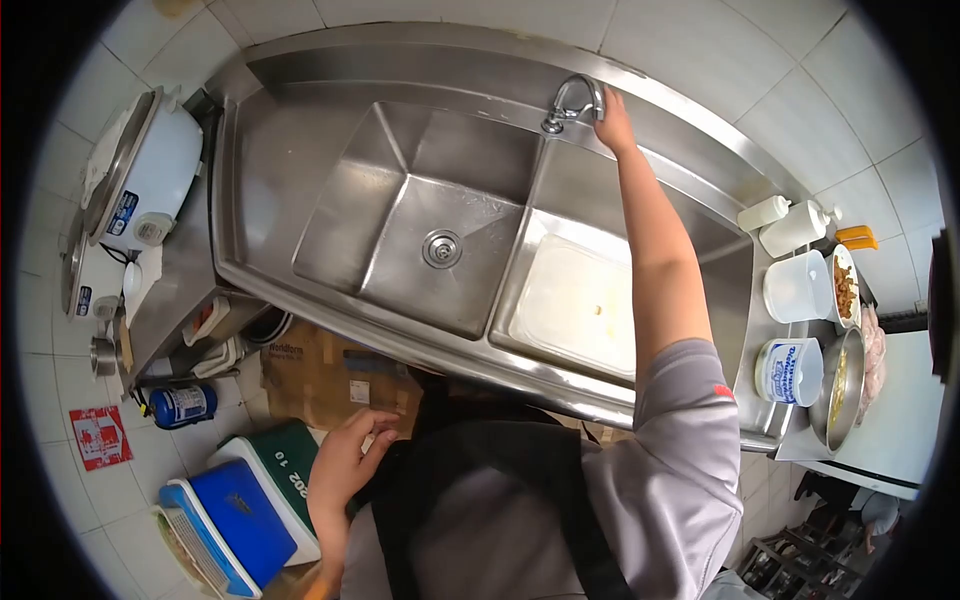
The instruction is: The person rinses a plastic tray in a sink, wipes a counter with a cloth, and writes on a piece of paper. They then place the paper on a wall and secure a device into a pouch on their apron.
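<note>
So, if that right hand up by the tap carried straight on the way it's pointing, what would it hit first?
Probably the raised stainless-steel backsplash behind the curved chrome tap. The right hand is right beside the tap, but depth there is unclear.

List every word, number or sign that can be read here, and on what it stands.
"Worldform": brown cardboard
"202 10": dark green box
Too small or blurred to read: blue-printed white plastic tub, blue cylinder, red-and-white square sign, blue sticker on white round appliance, white sticker on cardboard.
</note>
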Demonstrator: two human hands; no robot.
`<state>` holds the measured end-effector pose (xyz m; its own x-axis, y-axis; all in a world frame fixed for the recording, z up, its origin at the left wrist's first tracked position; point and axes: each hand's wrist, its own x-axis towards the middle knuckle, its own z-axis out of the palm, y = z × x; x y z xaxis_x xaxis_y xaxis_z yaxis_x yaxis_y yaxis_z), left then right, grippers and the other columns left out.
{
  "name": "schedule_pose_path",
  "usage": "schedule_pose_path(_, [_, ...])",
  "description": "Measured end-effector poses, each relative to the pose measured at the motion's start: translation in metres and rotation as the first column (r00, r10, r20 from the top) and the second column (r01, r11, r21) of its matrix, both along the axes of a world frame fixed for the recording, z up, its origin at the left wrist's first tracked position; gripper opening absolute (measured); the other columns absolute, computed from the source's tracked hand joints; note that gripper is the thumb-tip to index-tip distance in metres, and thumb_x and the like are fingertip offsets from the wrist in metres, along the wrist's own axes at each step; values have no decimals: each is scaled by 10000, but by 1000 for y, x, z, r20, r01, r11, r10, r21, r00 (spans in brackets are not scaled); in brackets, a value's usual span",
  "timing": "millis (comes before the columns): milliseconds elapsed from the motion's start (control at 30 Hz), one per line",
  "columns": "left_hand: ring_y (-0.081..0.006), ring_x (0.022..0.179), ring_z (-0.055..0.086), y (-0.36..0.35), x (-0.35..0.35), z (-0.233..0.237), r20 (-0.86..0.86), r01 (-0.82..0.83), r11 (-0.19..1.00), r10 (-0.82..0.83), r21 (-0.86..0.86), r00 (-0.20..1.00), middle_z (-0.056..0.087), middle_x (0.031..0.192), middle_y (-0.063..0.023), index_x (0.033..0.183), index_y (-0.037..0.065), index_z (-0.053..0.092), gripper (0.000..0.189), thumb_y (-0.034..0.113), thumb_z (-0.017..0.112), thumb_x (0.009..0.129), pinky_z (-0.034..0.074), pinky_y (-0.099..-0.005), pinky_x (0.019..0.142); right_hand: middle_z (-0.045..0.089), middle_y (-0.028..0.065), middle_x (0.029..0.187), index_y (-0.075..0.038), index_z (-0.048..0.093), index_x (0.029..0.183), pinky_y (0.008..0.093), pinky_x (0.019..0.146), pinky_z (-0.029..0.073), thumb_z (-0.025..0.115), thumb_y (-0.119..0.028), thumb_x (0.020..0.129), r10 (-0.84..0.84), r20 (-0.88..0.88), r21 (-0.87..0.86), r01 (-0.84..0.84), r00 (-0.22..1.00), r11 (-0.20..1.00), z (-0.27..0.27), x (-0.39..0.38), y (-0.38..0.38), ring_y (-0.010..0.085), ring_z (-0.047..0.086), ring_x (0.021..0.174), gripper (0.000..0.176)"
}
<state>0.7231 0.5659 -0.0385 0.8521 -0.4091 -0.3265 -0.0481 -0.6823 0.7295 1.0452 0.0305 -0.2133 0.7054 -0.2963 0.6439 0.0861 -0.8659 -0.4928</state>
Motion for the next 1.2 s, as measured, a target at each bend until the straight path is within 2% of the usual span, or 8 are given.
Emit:
schedule_pose_path(200, [-254,844,637,-36,-32,13,-13,-12,999,13,38,1000,634,920,-137,991,25,605,186,130,596,838,477,-319,685,620,176,1054,-56,651,1015,383,863,462,551,-69,707,20,-650,-126,-134,760,983,21,6,-14,361,576,987,324])
schedule_pose_path(367, [-242,855,638,-45,-28,8,-26,-18,998,20,68,999,641,927,-128,995,16,603,192,129,595,840,477,-309,679,658,154,941,-8,635,1023,366,845,481,537,-35,774,268,-407,305,-146,873,941,-40,-48,-18,273,618,955,270])
schedule_pose_path(467, [-239,833,636,-61,-17,4,-8,16,1000,-16,3,1000,633,908,-125,997,18,604,190,124,596,840,475,-301,675,651,142,905,60,614,1000,334,746,548,521,-54,861,723,-517,818,14,459,576,-56,-113,39,228,651,848,202])
schedule_pose_path(533, [-241,810,632,-70,-9,-1,56,95,995,-92,-44,994,620,884,-121,999,26,606,186,121,598,839,474,-300,661,646,167,862,85,580,1005,317,679,574,497,-86,909,689,-374,927,237,621,290,-78,-136,57,235,661,758,213])
schedule_pose_path(633, [-234,806,618,-92,-1,6,53,210,977,-207,-43,977,616,857,-128,968,-17,588,169,100,573,847,459,-292,734,648,157,853,78,577,1013,325,684,572,496,-76,906,614,-379,925,296,693,237,-92,-152,52,227,660,753,204])
schedule_pose_path(800, [-237,809,613,-109,4,3,61,245,965,-240,-95,969,612,853,-129,985,-7,590,178,100,579,843,462,-294,733,647,115,842,28,622,934,291,706,557,554,-101,885,564,-380,893,131,733,431,-64,-142,38,178,640,731,154])
schedule_pose_path(1067, [-257,805,611,-122,1,-5,57,395,918,-393,-33,918,604,871,-112,984,32,598,179,133,605,837,476,-319,705,639,101,814,35,606,924,282,666,560,554,-74,877,580,-254,957,113,774,268,-53,-132,35,171,642,706,129])
schedule_pose_path(1200, [-247,701,619,-129,1,-15,-62,326,945,-327,-29,943,617,805,-107,976,54,608,148,135,583,855,474,-319,638,622,69,732,8,622,860,268,566,506,585,-79,849,588,-414,865,100,695,491,-78,-143,23,154,599,634,95])
